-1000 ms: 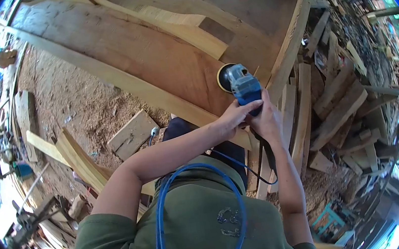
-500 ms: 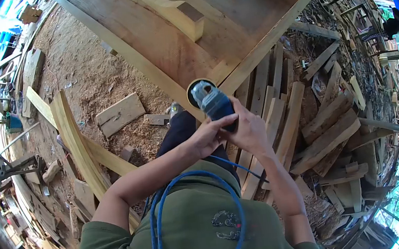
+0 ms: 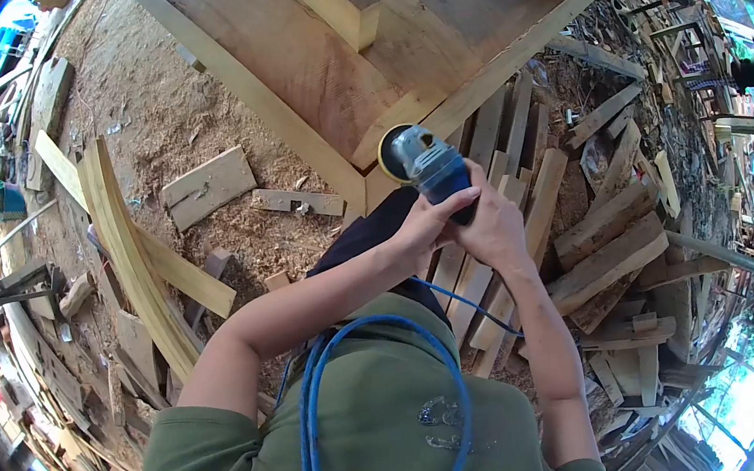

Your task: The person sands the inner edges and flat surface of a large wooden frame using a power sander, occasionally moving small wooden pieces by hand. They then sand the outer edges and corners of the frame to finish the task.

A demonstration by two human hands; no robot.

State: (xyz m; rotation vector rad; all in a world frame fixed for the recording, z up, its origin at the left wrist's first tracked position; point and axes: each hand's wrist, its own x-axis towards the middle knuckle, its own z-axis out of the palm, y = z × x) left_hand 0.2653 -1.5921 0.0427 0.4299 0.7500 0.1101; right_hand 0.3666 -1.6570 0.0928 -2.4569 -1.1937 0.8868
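Note:
Both my hands are wrapped around an angle grinder [image 3: 441,176] with a blue body and a round yellow-edged disc [image 3: 396,154]. My left hand [image 3: 421,233] grips its left side, thumb across the body. From the right and rear, my right hand [image 3: 498,228] closes round the handle end. The disc is tilted and overlaps the near corner of a large wooden box-like frame [image 3: 283,125], by its right-hand rail. Inside the frame, on its reddish-brown panel, rests a thick pale wood piece [image 3: 348,15].
A blue cord [image 3: 378,322] loops over my green shirt. Long wood strips and offcuts [image 3: 616,225] are piled at the right. Curved planks [image 3: 130,252] lie at the left, with short boards [image 3: 209,188] on the sawdust-covered ground [image 3: 150,113].
Both hands have carried the grinder to the right along the frame's near corner, and its disc has tilted. The view has shifted slightly, and a foot seen earlier no longer shows.

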